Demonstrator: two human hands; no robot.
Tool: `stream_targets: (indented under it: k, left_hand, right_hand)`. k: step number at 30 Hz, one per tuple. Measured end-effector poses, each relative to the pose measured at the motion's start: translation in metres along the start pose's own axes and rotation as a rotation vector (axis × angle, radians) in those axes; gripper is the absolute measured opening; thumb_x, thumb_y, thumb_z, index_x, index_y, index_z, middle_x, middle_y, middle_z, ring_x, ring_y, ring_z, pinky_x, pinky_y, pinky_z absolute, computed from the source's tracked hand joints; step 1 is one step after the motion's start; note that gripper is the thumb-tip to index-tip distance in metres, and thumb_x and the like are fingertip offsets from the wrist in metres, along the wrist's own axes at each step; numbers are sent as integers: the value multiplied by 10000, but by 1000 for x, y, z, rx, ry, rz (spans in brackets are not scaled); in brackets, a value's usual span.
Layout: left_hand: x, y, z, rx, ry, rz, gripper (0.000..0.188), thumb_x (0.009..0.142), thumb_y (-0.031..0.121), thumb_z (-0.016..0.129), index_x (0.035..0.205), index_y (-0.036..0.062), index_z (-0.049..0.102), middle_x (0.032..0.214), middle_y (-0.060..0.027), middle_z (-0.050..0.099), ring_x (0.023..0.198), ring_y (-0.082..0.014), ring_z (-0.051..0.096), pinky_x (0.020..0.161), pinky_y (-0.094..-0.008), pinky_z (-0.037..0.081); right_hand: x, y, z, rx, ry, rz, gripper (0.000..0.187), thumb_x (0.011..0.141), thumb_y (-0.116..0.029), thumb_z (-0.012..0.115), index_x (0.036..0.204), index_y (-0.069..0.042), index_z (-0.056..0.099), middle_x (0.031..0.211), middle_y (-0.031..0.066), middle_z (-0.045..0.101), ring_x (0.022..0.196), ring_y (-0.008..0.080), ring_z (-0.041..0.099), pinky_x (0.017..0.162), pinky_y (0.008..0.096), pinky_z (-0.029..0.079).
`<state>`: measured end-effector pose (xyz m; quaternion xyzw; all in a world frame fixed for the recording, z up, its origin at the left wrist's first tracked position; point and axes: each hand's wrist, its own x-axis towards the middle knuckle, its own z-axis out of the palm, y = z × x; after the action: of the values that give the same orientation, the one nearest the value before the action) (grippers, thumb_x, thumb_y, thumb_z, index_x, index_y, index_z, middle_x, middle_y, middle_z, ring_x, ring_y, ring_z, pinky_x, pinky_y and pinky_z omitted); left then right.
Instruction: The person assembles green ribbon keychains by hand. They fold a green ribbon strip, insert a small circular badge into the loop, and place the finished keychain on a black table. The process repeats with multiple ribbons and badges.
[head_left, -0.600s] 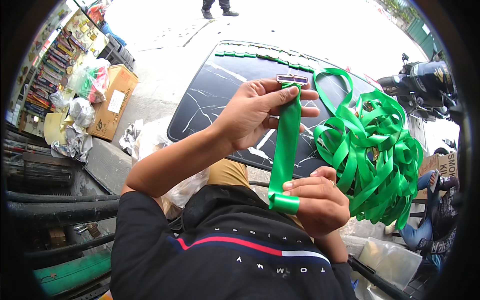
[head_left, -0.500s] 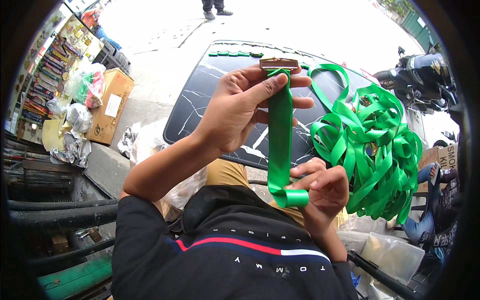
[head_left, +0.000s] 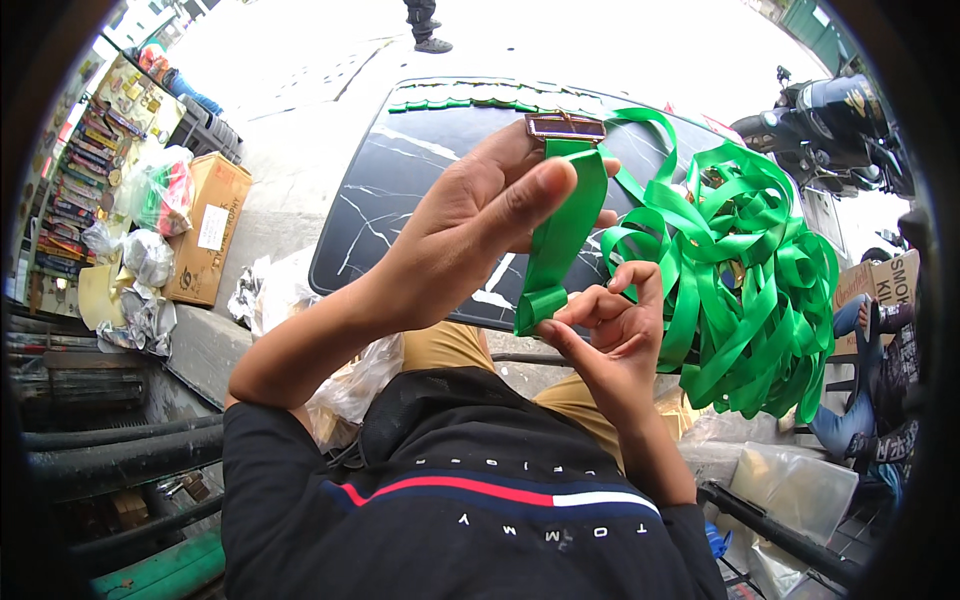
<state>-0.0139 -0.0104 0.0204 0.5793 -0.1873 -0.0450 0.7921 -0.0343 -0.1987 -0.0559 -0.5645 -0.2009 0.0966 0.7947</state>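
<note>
A green satin ribbon (head_left: 566, 225) hangs from a copper-coloured metal bar (head_left: 566, 127) above the table. My left hand (head_left: 470, 220) holds its upper part, with the thumb in front and the other fingers behind, close to the bar. At the lower end the ribbon is folded over, and my right hand (head_left: 615, 345) grips that end by thumb and curled fingers. To the right lies a big tangled heap of green ribbons (head_left: 745, 280), with bits of gold-coloured metal among the loops. One loop reaches toward the held bar.
The black marble-patterned table (head_left: 400, 190) carries a row of green-edged pieces (head_left: 470, 95) along its far edge. A cardboard box (head_left: 215, 240) and plastic bags (head_left: 150, 250) stand at left. A motorcycle (head_left: 835, 130) is at right, and a person's legs (head_left: 425, 25) show beyond the table.
My right hand has moved up with the ribbon's lower end, which now sits higher and folded. The left thumb has shifted downward from near the bar.
</note>
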Motion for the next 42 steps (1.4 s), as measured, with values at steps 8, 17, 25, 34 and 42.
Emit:
stream_targets:
  k: [8,17,25,34,42]
  left_hand:
    - [-11,-6,-7,250,-154,-76,1028,799,-23,743,1495,157,8,1182,-216,627,1038,-259,662,910,-390,542]
    - [-30,-4,-38,-32,-3,-62,1074,809,-84,686,1479,162,-116,1156,-260,615,972,-259,685,860,-386,563]
    - [-61,-19,-51,-301,359,-142,1111,741,-100,719,1476,139,-80,1148,-249,593,983,-285,678,836,-403,573]
    - [-74,-25,-58,-474,469,-306,798,780,-137,667,1358,50,151,1201,-229,606,1059,-271,665,891,-363,572]
    - [-68,-26,-44,-438,462,-319,719,766,-148,673,1294,34,221,1199,-236,604,1038,-282,674,875,-360,581]
  right_hand:
    - [1,1,1,38,25,5,546,788,94,728,1060,-79,288,828,113,670,832,165,686,832,274,520]
    - [13,6,28,-499,15,-396,356,725,109,749,958,-32,518,914,104,639,882,200,651,917,343,473]
    - [43,5,22,-1035,-429,-1163,130,898,-80,648,1015,-47,693,1073,48,675,995,250,622,830,409,487]
    - [52,-3,24,-1015,-472,-1215,171,907,-97,629,1057,-59,700,1058,64,684,988,244,631,845,402,453]
    - [42,-18,21,-925,-462,-1144,197,903,-72,620,1075,-31,706,1044,111,682,949,256,640,843,383,454]
